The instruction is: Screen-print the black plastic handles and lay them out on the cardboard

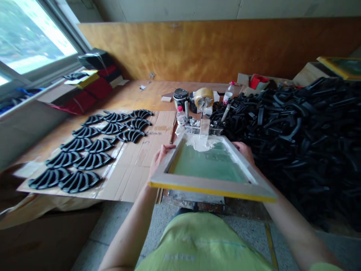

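Note:
A screen printing frame (210,188) with a green mesh lies tilted in front of me, its near edge yellow along the underside. White paste (201,143) is smeared over the far part of the mesh. My left hand (162,156) grips the left side of the frame, fingers curled at its edge. On the opposite side my right hand (244,151) is closed on the rail, partly hidden behind it. The far end of the frame meets a metal clamp (204,130) with upright bolts. What lies beneath the mesh is hidden.
Fan-like sets of curved black parts (93,160) lie in rows on flattened cardboard (135,165) to the left. A large heap of black plastic parts (290,131) fills the right. Behind the clamp stand a paint tub (181,98), a tape roll (204,98) and a bottle (228,93).

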The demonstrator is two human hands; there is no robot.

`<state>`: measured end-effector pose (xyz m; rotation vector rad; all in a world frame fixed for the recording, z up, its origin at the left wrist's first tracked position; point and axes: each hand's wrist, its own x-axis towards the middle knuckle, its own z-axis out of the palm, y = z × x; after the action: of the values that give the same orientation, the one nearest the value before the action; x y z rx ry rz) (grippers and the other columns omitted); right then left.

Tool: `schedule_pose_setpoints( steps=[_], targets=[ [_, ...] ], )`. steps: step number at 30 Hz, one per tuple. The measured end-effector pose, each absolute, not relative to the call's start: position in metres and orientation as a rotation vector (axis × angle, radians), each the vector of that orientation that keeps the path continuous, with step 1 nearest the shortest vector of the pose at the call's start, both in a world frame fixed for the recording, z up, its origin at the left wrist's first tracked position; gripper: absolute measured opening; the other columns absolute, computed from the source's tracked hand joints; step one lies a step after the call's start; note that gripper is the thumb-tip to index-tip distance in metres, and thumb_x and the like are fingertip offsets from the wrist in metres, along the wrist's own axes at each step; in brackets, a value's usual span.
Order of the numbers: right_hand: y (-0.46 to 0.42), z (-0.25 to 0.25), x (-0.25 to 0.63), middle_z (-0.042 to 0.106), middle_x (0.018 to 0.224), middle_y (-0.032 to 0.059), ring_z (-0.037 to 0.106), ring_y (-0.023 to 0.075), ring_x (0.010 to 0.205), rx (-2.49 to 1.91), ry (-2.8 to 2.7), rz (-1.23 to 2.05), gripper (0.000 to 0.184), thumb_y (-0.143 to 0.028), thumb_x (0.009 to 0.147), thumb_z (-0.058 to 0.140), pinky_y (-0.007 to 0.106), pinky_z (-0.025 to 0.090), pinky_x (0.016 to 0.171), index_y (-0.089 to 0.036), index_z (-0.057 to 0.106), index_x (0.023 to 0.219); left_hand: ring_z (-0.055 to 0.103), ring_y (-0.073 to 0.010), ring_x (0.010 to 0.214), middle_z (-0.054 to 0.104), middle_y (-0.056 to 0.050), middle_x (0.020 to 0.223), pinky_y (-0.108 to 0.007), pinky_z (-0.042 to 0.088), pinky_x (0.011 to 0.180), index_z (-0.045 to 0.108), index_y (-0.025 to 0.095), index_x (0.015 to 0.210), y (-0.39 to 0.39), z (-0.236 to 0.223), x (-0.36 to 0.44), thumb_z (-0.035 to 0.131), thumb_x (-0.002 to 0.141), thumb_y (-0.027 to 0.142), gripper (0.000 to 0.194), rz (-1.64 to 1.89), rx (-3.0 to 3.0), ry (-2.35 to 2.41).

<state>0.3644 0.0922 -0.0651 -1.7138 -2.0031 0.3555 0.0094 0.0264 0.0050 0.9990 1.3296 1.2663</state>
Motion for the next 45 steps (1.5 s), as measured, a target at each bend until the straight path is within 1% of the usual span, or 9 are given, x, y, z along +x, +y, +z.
schedule_pose_setpoints(
  steps=[5, 8, 12, 22, 26, 35, 38, 43, 45],
  targets=[
    [0.129, -0.036, 0.304, 0.045, 0.138, 0.0137, 0.048, 0.028, 0.12, -1.436, -2.046, 0.116, 0.049, -0.024, 0.084, 0.062, 0.043, 0.041, 0.102, -0.018, 0.052, 0.131, 0.054, -0.011, 0.055, 0.064, 0.0, 0.073, -0.021, 0.039, 0.049, 0.056, 0.018, 0.131, -0.001, -0.065, -0.003, 0.068, 0.073, 0.055, 0.07, 0.969, 0.886, 1.309],
    [0.142, -0.036, 0.26, 0.055, 0.122, 0.0134, 0.05, 0.0274, 0.114, -1.439, -2.254, 0.095, 0.04, -0.018, 0.081, 0.065, 0.041, 0.043, 0.096, -0.017, 0.058, 0.12, 0.052, -0.0096, 0.053, 0.062, 0.003, 0.069, -0.02, 0.038, 0.049, 0.042, 0.02, 0.143, -0.002, -0.101, -0.001, 0.067, 0.074, 0.052, 0.081, 0.953, 0.926, 1.306],
    [0.147, -0.046, 0.251, 0.064, 0.094, 0.0093, 0.056, 0.0233, 0.093, -1.577, -2.463, 0.198, 0.01, -0.02, 0.083, 0.063, 0.032, 0.043, 0.082, -0.017, 0.062, 0.093, 0.05, -0.0093, 0.052, 0.059, 0.004, 0.066, -0.02, 0.038, 0.049, 0.047, 0.019, 0.14, 0.001, -0.12, 0.002, 0.065, 0.075, 0.053, 0.075, 0.944, 0.96, 1.371],
    [0.083, -0.065, 0.253, 0.062, 0.09, 0.0109, 0.052, 0.0246, 0.094, -1.378, -2.607, 0.129, 0.021, -0.003, 0.081, 0.046, 0.032, 0.04, 0.076, -0.016, 0.061, 0.088, 0.057, -0.0144, 0.062, 0.063, 0.001, 0.069, -0.024, 0.044, 0.056, 0.052, 0.02, 0.137, -0.003, -0.121, 0.004, 0.065, 0.076, 0.053, 0.07, 0.957, 0.955, 1.411],
    [0.069, -0.043, 0.265, 0.063, 0.089, 0.0071, 0.053, 0.0215, 0.092, -1.036, -2.81, 0.266, 0.021, -0.005, 0.081, 0.047, 0.029, 0.039, 0.072, -0.018, 0.062, 0.089, 0.057, -0.0135, 0.064, 0.064, 0.0, 0.075, -0.023, 0.044, 0.057, 0.051, 0.021, 0.138, -0.003, -0.123, 0.003, 0.063, 0.078, 0.053, 0.07, 0.958, 0.971, 1.398],
    [0.06, -0.054, 0.262, 0.063, 0.089, 0.0082, 0.053, 0.0224, 0.095, -1.127, -2.707, 0.174, 0.021, -0.006, 0.085, 0.048, 0.03, 0.041, 0.076, -0.017, 0.065, 0.09, 0.053, -0.0099, 0.055, 0.065, 0.0, 0.075, -0.02, 0.038, 0.049, 0.048, 0.019, 0.139, -0.004, -0.118, 0.003, 0.064, 0.077, 0.055, 0.074, 0.938, 0.938, 1.388],
    [0.072, -0.046, 0.261, 0.065, 0.094, 0.0057, 0.056, 0.0209, 0.094, -1.156, -2.617, 0.26, 0.018, -0.015, 0.087, 0.055, 0.029, 0.042, 0.078, -0.02, 0.066, 0.101, 0.056, -0.0111, 0.058, 0.066, -0.001, 0.076, -0.02, 0.041, 0.051, 0.048, 0.018, 0.139, -0.004, -0.11, 0.003, 0.065, 0.076, 0.055, 0.076, 0.948, 0.92, 1.382],
    [0.138, -0.014, 0.264, 0.066, 0.101, 0.0028, 0.06, 0.0213, 0.091, -1.476, -2.375, 0.225, 0.056, -0.029, 0.083, 0.066, 0.03, 0.045, 0.081, -0.031, 0.05, 0.137, 0.056, -0.0121, 0.056, 0.067, -0.001, 0.075, -0.021, 0.041, 0.048, 0.053, 0.019, 0.135, -0.003, -0.066, -0.001, 0.067, 0.073, 0.057, 0.074, 0.991, 0.911, 1.327],
    [0.155, -0.006, 0.282, 0.066, 0.101, 0.0029, 0.061, 0.0212, 0.089, -1.588, -2.246, 0.197, 0.057, -0.033, 0.084, 0.064, 0.032, 0.046, 0.081, -0.032, 0.048, 0.138, 0.054, -0.0109, 0.053, 0.066, -0.002, 0.074, -0.021, 0.039, 0.046, 0.063, 0.018, 0.123, 0.003, -0.041, -0.001, 0.06, 0.077, 0.062, 0.065, 1.026, 0.918, 1.339]
  ],
)
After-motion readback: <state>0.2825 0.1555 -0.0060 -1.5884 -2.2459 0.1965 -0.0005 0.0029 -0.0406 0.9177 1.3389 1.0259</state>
